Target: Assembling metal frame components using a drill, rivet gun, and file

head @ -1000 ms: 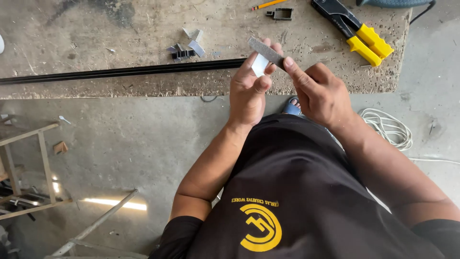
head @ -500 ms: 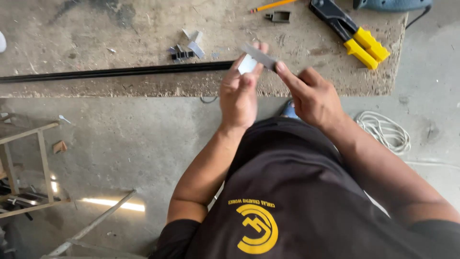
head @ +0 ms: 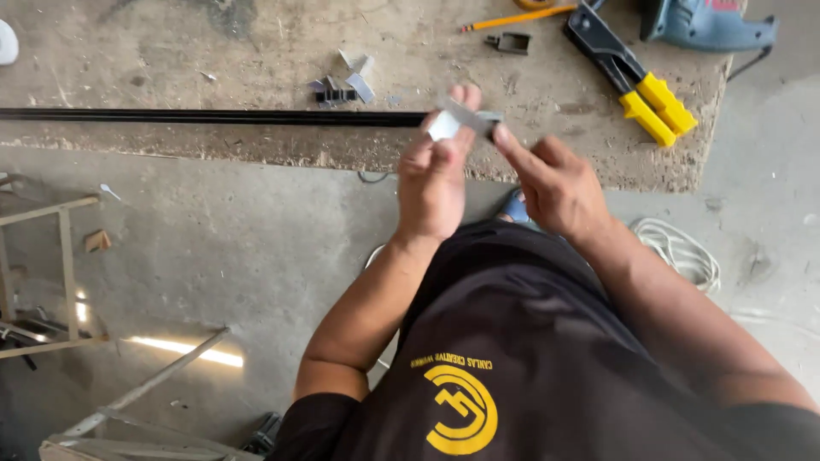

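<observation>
Since the earlier frame both hands have moved a little away from the body and toward the workbench edge, and the small piece between them now sits over the end of the long black bar.

The left hand (head: 436,175) is raised with its fingers curled closed around a small metal bracket (head: 457,119), a light grey angled piece. The bracket sticks out above the left fingertips, pinched between the thumb and the first fingers. The right hand (head: 555,183) comes from the other side; its forefinger and thumb are stretched forward and closed on the right end of the same bracket. So the piece lies between the two hands, touched by the fingertips of both, and it is held in the air just in front of the black bar (head: 213,117).

The bar lies along the near edge of the concrete workbench (head: 256,43). Behind it is a small pile of similar metal clips (head: 342,85). Farther right lie a pencil (head: 512,17), a small dark clip (head: 511,43), a riveter with yellow handles (head: 636,81) and a blue power drill (head: 709,21). A coil of white cable (head: 679,252) lies on the floor.
</observation>
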